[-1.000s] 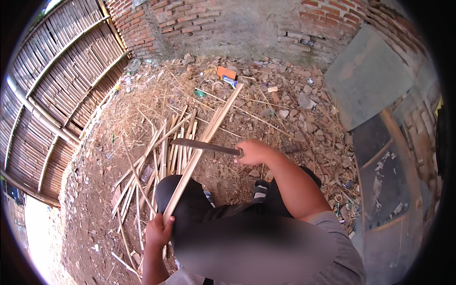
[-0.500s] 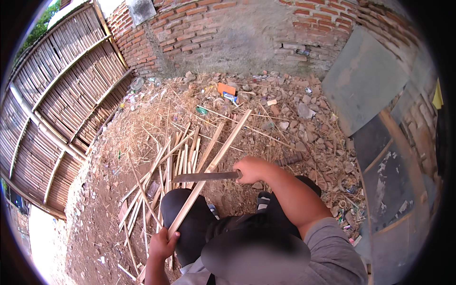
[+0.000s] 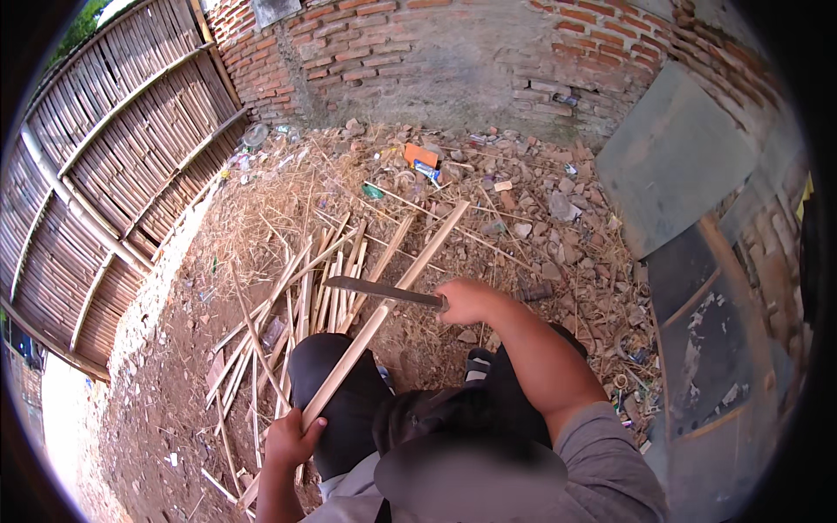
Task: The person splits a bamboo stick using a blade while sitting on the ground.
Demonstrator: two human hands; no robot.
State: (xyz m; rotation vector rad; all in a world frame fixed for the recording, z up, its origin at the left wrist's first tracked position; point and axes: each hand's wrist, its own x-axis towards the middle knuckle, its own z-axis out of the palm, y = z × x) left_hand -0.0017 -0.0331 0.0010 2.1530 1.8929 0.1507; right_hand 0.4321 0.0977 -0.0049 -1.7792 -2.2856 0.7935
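Note:
My left hand (image 3: 289,438) is closed around the lower end of a long split bamboo strip (image 3: 356,353), which slants up and away to the right across my left knee. In my right hand (image 3: 469,302) I grip a machete (image 3: 380,288) by its handle, mostly hidden in my fingers. Its long dark blade points left and lies across the strip, around the middle of its length. Whether the edge bites into the bamboo I cannot tell. Just beyond my left knee, a loose pile of thin split bamboo strips (image 3: 327,292) is spread on the ground.
A bamboo fence (image 3: 113,166) stands at the left, a brick wall (image 3: 418,74) at the back. Grey panels (image 3: 676,161) lean on the right. Broken bricks, dry straw and litter cover the ground, with an orange piece (image 3: 421,156) near the wall.
The machete blade has tilted, its tip now higher than its handle, and sits slightly farther up the strip. My left hand keeps its hold. The whole view has shifted a little.

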